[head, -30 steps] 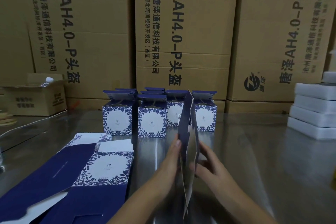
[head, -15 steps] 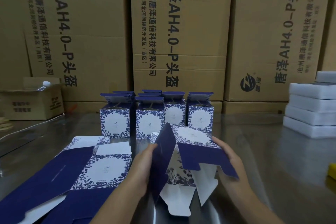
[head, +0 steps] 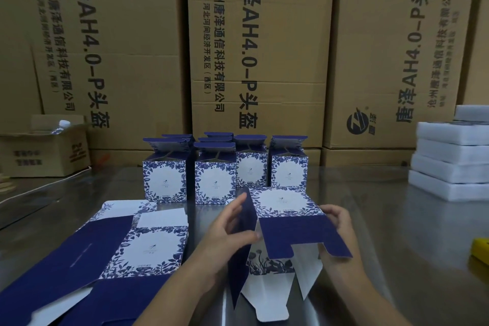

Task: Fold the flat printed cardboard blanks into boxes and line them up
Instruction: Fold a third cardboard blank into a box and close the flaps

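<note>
Tall shipping cartons (head: pixel 259 47) walled the back of the steel bench (head: pixel 370 219). White foam pads (head: pixel 449 167) were stacked at far right, well apart from the work. Flat blanks (head: pixel 148 249) lay fanned at near left, presumably as feed stock within easy reach. Finished boxes (head: pixel 215 180) stood in rows mid-bench, lids up, printed faces forward. Just in front of them the half-opened box (head: pixel 283 204) was held low over the bench, printed panel up, bottom flaps hanging loose toward the person. Left hand (head: pixel 225 235): grip pinched on the dark side panel, likely to square the tube. Right hand (head: pixel 338 222): grip curled over the opposite edge, bracing it. Judged stage: tube opened, bottom flaps not yet tucked.
</note>
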### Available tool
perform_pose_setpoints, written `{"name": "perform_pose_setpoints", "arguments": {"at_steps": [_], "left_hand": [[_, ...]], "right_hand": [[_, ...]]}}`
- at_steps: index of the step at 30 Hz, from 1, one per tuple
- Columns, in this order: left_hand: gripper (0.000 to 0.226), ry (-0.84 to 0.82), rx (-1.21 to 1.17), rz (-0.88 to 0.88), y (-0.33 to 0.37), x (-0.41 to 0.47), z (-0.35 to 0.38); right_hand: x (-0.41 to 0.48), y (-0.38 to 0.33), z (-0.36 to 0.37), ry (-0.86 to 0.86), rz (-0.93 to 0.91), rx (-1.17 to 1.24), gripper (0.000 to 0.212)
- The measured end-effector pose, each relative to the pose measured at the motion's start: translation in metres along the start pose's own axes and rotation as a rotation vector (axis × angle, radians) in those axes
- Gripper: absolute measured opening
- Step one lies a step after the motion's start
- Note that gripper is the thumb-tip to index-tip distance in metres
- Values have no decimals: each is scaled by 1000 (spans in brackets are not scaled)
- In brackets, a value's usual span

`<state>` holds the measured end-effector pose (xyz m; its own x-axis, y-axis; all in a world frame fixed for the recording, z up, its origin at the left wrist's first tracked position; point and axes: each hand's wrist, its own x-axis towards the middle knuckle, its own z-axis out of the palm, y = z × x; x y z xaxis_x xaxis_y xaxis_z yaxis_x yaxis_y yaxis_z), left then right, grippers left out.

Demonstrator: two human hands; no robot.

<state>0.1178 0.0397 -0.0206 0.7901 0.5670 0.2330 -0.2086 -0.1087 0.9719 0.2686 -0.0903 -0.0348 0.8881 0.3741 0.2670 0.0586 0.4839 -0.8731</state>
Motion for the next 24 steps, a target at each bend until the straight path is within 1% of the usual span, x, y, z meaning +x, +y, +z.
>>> {"name": "perform_pose_setpoints", "arguments": {"at_steps": [2,3,5,6,7,9,10,11,14,16,19,22,24], "left_hand": [[73,-5,20,37,0,1,0],[72,-2,14,46,-1,1,-1],[69,1,-5,62,-2,2,-2],[65,5,-26,68,-3,3,-4],[59,17,-56,73,-4,4,-6],[51,54,-105,77,-4,6,-12],[51,76,-111,75,-4,5,-14],[50,96,-108,72,-3,5,-16],[50,120,-103,64,-2,5,-18],[48,141,-102,67,-2,6,-19],[37,204,-73,70,-3,6,-18],[29,280,-37,91,-5,6,-18],[27,298,-42,129,-5,6,-18]], "right_hand": [[0,0,0,-9,-4,6,13],[0,-1,1,-29,15,55,14],[-3,-4,2,-95,54,144,16],[-5,-3,1,-134,33,128,14],[-7,-2,0,-175,-22,58,12],[-9,2,-4,-244,-177,-206,26],[-9,4,-5,-266,-219,-305,32],[-10,3,-5,-275,-226,-356,34],[-12,1,-5,-284,-217,-380,40],[-12,0,-5,-297,-243,-366,34],[-15,-2,-4,-327,-301,-354,26],[-16,-1,-5,-322,-363,-403,18],[-16,0,-5,-310,-403,-428,15]]}}
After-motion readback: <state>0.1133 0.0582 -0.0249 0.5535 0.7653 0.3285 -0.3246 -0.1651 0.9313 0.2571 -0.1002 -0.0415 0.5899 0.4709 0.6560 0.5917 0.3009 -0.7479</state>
